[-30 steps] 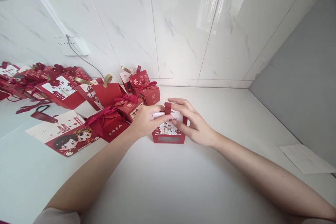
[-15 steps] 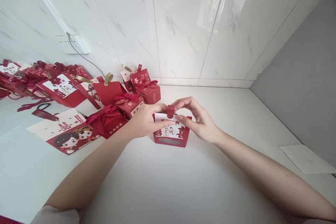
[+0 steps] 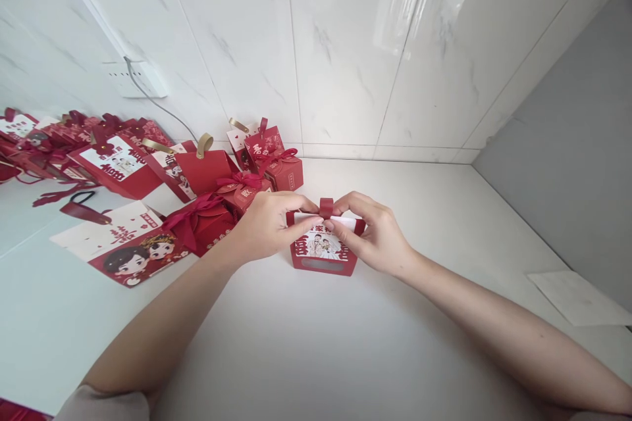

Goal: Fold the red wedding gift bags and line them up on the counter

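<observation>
Box [image 3: 323, 247] sits upright on the white table [image 3: 316, 342], its top pinched thumb-to-fingers by left hand [image 3: 266, 225] and right hand [image 3: 379, 231] beside the red strap [image 3: 326, 206]; remotely, I judge uneven squeezing could crease it.

Your left hand [image 3: 270, 227], right hand [image 3: 378, 237] and forearms [image 3: 165, 325] are bare; your pale grey left sleeve [image 3: 111, 404] shows lower left, a sliver of right sleeve [image 3: 590, 416] lower right.

Red/wht gift box [image 3: 323, 255], couple pic [image 3: 320, 245] in frt, strap loop [image 3: 326, 206] atop, upright on tbl [image 3: 316, 342]
</observation>
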Tool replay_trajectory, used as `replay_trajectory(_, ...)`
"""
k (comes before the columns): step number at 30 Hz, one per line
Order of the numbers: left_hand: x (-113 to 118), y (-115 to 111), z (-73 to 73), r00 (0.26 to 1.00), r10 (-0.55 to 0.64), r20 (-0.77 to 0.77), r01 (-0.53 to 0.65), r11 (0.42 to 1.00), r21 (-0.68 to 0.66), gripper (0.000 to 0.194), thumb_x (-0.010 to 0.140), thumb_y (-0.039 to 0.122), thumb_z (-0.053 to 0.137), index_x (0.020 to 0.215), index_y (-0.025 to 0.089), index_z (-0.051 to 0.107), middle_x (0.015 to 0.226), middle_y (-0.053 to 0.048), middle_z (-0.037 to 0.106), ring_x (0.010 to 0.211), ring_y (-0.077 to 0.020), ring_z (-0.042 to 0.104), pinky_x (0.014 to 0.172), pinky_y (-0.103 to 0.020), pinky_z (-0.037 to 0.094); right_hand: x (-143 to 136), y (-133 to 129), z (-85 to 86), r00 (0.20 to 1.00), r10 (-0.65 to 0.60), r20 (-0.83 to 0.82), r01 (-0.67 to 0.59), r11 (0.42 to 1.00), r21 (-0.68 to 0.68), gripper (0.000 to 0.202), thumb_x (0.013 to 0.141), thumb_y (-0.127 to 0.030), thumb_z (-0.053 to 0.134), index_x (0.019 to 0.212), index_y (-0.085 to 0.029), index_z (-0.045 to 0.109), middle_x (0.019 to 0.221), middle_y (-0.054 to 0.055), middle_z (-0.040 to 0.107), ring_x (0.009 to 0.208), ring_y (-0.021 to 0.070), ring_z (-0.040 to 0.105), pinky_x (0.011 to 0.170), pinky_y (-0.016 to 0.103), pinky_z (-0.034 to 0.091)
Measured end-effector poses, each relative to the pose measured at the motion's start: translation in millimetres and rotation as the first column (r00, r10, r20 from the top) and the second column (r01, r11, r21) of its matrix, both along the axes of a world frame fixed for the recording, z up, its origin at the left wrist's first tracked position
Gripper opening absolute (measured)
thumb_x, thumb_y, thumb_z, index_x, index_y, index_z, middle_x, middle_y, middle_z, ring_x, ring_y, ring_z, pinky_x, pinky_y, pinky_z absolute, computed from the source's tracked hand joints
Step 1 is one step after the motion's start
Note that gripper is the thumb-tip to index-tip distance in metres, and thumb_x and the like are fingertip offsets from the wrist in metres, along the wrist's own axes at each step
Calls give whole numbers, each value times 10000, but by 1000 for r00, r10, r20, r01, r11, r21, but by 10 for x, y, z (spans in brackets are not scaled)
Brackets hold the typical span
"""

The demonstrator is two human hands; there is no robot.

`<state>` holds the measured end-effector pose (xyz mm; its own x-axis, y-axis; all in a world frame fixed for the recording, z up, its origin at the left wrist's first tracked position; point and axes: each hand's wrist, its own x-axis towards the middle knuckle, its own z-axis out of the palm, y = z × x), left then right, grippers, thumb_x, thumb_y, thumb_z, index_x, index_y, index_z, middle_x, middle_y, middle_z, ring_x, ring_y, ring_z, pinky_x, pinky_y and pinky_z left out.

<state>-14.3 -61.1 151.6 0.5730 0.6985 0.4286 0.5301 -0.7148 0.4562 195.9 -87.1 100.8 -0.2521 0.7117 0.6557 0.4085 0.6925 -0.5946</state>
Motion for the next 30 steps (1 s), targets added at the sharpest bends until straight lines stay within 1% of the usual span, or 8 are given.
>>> replay_trajectory(5, 31, -20, -49, 998, -52, 29, 50, 996, 76, 151, 861, 308, 640, 789, 190, 702, 786, -17, 732, 700, -146, 652, 643, -255, 473, 27, -34, 22, 996, 40, 76, -44, 998, 52, 37, 929, -259, 574, 956, -233, 578, 920, 43, 676, 868, 208, 619, 817, 393, 464)
replay_trajectory(10, 48, 38, -85, 992, -99, 79, 97, 995, 26, 135, 863, 279, 647, 785, 179, 695, 761, -6, 730, 685, -129, 646, 644, -239, 465, 42, -7, 16, 995, 51, 86, -55, 998, 40, 57, 942, -218, 543, 984, -225, 580, 944, 45, 679, 902, 202, 619, 869, 389, 444)
replay_trajectory(17, 10, 63, -40, 983, -147, 112, 153, 987, -50, 125, 863, 258, 651, 789, 170, 702, 763, -3, 728, 695, -117, 648, 662, -221, 464, 66, 28, 36, 992, 94, 79, -96, 995, 23, 44, 934, -223, 558, 958, -208, 591, 922, 27, 675, 919, 180, 602, 955, 393, 413)
replay_trajectory(20, 42, 36, -296, 969, -83, 232, 111, 988, -112, 160, 903, 297, 600, 873, 176, 700, 825, -20, 728, 756, -136, 666, 687, -226, 488, 7, 35, -182, 993, 31, -115, -45, 992, -118, 118, 910, -330, 613, 911, -212, 609, 894, 25, 676, 837, 172, 624, 854, 356, 484)
replay_trajectory(22, 76, 50, -623, 897, 58, 438, -4, 992, -124, 211, 923, 350, 567, 1012, 179, 653, 975, -51, 720, 901, -172, 677, 780, -256, 512, -47, 59, -428, 944, -59, -325, -34, 962, -272, 228, 900, -424, 615, 995, -220, 583, 930, 32, 682, 816, 177, 644, 747, 323, 532)
replay_trajectory(24, 90, 122, -989, 805, 139, 577, -51, 985, -165, 390, 939, 412, 526, 1263, 195, 511, 1237, -97, 645, 1121, -218, 625, 907, -307, 508, -79, 118, -675, 906, -72, -418, -102, 920, -380, 397, 916, -493, 565, 1211, -233, 510, 1112, 62, 677, 944, 205, 664, 834, 359, 555)
replay_trajectory(27, 29, 337, -1379, 839, 113, 533, 26, 969, -246, 523, 962, 512, 416, 1362, 179, 462, 1375, -131, 562, 1265, -265, 540, 1050, -384, 444, -47, 265, -890, 930, -8, -367, -184, 854, -486, 533, 933, -549, 500, 1358, -235, 433, 1348, 88, 593, 1198, 246, 593, 1048, 429, 471)
replay_trajectory(30, -103, 567, -1458, 886, 121, 447, 48, 936, -348, 613, 948, 562, 407, 1414, 166, 449, 1402, -133, 552, 1305, -294, 510, 1109, -435, 395, 51, 421, -887, 948, 86, -306, -239, 826, -510, 624, 923, -548, 523, 1449, -256, 358, 1488, 69, 476, 1343, 253, 480, 1146, 451, 382)
